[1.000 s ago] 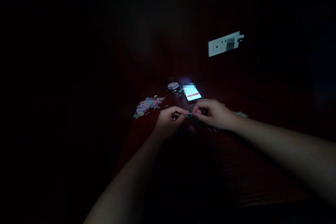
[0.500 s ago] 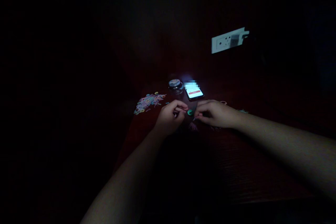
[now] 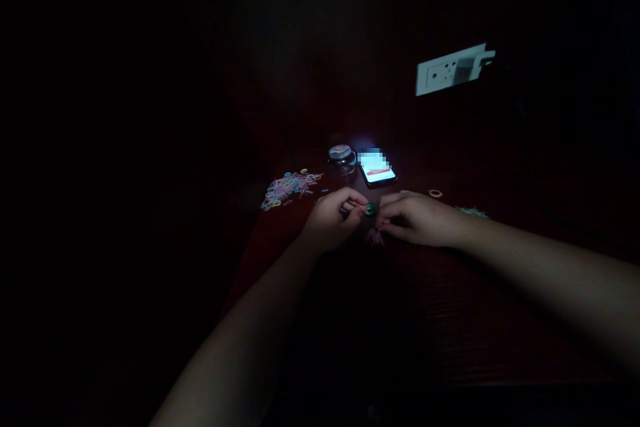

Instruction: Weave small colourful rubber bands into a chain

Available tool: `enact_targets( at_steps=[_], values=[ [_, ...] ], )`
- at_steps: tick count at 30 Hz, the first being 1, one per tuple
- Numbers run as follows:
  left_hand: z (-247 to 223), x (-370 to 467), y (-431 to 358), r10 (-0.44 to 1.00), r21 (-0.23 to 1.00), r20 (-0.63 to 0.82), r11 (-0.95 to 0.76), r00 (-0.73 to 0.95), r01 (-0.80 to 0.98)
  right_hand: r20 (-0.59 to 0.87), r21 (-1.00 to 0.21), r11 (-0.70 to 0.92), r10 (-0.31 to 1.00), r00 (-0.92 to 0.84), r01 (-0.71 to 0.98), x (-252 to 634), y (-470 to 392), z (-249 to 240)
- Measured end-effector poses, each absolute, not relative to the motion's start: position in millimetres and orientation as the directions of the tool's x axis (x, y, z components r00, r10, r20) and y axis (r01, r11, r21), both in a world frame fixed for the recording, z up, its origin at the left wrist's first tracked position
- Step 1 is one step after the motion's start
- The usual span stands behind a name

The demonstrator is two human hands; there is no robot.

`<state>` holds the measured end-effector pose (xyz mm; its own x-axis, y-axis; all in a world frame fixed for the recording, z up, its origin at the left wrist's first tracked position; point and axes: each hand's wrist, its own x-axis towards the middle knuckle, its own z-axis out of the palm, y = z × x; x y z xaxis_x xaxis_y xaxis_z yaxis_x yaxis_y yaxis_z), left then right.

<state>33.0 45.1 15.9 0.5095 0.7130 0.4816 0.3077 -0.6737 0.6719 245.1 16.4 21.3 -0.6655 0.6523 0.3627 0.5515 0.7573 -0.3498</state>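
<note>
My left hand (image 3: pixel 334 219) is curled, its fingertips at the edge of a small green ring (image 3: pixel 370 211) on the dark red table. Whether they grip anything is too dark to see. Facing it from the right, my right hand (image 3: pixel 415 220) has thumb and fingers drawn together in a pinch. Anything between those fingertips is too small to name. Just below them lies a little cluster of purple rubber bands (image 3: pixel 375 236). Left of my left hand is a loose heap of multicoloured small rubber bands (image 3: pixel 289 188).
A lidded clear jar (image 3: pixel 342 161) stands behind my hands, beside a lit phone (image 3: pixel 378 168). Pale bands (image 3: pixel 471 211) lie beyond my right wrist, near a peach-coloured ring (image 3: pixel 435 193). A white socket panel (image 3: pixel 440 73) is on the wall. The surroundings are very dark.
The view has shifted slightly, so the table items sit further right. My left fingertips have come up to the green ring, which stood apart between the hands. My right hand stays pinched.
</note>
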Motion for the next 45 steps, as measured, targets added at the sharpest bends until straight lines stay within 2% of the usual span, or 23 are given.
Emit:
enact_targets(
  at_steps=[11, 21, 28, 37, 45],
  values=[
    [16.7, 31.9, 45.4, 0.714, 0.655, 0.467, -0.676, 0.522, 0.338, 0.396, -0.366, 0.732, 0.681, -0.616, 0.575, 243.8, 16.0, 21.2],
    [14.7, 32.1, 47.0, 0.711, 0.661, 0.473, -0.677, 0.52, 0.325, 0.307, -0.372, 0.729, 0.681, -0.665, 0.574, 244.6, 14.3, 21.1],
    [15.7, 30.0, 47.0, 0.717, 0.63, 0.464, -0.68, 0.521, 0.375, 0.287, -0.374, 0.739, 0.667, -0.688, 0.56, 244.7, 12.0, 21.6],
    [17.8, 31.2, 46.5, 0.736, 0.663, 0.453, -0.655, 0.503, 0.361, 0.275, -0.324, 0.769, 0.634, -0.722, 0.551, 242.4, 9.5, 21.7],
    [14.8, 29.9, 48.5, 0.727, 0.64, 0.458, -0.669, 0.512, 0.377, 0.253, -0.342, 0.745, 0.66, -0.707, 0.573, 240.0, 10.9, 21.4]
  ],
)
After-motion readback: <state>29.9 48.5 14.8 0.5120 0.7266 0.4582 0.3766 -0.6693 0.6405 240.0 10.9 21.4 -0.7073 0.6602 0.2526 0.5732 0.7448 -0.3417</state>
